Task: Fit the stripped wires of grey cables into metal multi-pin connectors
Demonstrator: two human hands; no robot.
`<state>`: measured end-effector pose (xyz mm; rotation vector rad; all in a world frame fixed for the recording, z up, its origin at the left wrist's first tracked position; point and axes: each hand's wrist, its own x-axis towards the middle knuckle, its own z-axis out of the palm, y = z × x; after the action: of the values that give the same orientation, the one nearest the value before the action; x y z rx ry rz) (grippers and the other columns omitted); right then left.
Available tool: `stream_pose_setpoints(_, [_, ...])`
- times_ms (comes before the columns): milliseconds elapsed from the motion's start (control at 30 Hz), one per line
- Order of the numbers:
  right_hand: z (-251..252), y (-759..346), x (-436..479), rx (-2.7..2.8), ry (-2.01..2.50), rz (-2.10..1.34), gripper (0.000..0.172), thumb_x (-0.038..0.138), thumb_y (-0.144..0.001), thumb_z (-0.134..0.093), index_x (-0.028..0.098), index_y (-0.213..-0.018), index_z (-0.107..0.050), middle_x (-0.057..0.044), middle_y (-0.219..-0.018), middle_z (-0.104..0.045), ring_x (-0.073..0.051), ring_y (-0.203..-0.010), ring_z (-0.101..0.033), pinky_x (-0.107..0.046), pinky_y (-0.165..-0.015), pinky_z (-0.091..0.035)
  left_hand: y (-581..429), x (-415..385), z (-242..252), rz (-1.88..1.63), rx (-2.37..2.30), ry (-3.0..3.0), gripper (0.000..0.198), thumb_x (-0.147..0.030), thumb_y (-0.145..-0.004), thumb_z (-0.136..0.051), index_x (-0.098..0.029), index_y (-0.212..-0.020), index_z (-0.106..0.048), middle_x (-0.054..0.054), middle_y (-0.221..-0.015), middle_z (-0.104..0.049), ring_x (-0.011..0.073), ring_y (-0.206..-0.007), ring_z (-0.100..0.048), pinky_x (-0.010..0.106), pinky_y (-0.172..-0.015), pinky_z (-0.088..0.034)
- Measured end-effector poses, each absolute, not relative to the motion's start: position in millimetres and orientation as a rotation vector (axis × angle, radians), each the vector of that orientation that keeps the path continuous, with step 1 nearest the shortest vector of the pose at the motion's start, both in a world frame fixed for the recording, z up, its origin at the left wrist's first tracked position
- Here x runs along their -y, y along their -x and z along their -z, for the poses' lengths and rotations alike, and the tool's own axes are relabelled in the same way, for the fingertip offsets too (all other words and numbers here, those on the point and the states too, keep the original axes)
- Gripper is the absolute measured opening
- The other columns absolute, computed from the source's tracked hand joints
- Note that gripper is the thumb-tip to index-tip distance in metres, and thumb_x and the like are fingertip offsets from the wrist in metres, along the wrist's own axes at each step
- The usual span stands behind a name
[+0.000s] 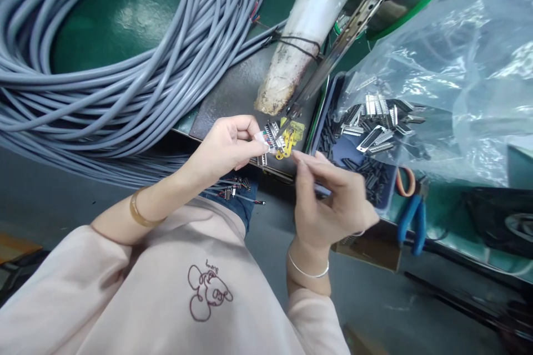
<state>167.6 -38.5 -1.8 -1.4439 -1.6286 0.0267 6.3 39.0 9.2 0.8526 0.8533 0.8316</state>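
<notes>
A metal multi-pin connector (273, 136) is pinched between the thumb and fingers of my left hand (229, 144). Small coloured wire ends show beside the thumb. Just right of the connector, my right hand (328, 194) has thumb and forefinger pressed together; whatever lies between them is too small to make out. The metal tip of a soldering iron (308, 91) points down close to the connector. Beneath it are yellow pieces (291, 136) on the dark work plate (233, 86). More wired connectors (235, 187) hang below my left hand, over the lap.
Thick bundles of grey cable (137, 77) spread over the left side. A plastic-wrapped roll (297, 28) stands at the back. On the right, a blue tray (358, 144) holds loose connectors under a clear plastic bag (453, 83). Blue-handled pliers (412, 222) lie at the edge.
</notes>
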Motion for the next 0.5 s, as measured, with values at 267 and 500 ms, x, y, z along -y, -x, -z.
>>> stream_pose_setpoints(267, [1.2, -157.7, 19.1, 1.739, 1.317, 0.087, 0.013, 0.012, -0.089, -0.071, 0.023, -0.089, -0.064, -0.001, -0.099, -0.081, -0.016, -0.091, -0.079, -0.028, -0.078, -0.063, -5.4, -39.6, -7.8, -0.911, -0.854, -0.872, 0.018, -0.009, -0.065, -0.070, -0.017, -0.060, -0.055, -0.008, -0.045, -0.045, 0.0012, -0.037, -0.037, 0.016, -0.037, -0.022])
stream_pose_setpoints(500, [-3.7, -153.8, 14.5, 1.748, 1.326, 0.191, 0.013, 0.014, -0.089, -0.073, 0.025, -0.089, -0.067, 0.001, -0.094, -0.080, -0.014, -0.086, -0.078, -0.026, -0.079, -0.061, -5.1, -41.4, -13.0, -0.938, -0.839, -0.911, 0.021, -0.012, -0.067, -0.073, -0.018, -0.062, -0.054, -0.008, -0.049, -0.047, 0.0014, -0.038, -0.036, 0.018, -0.036, -0.023])
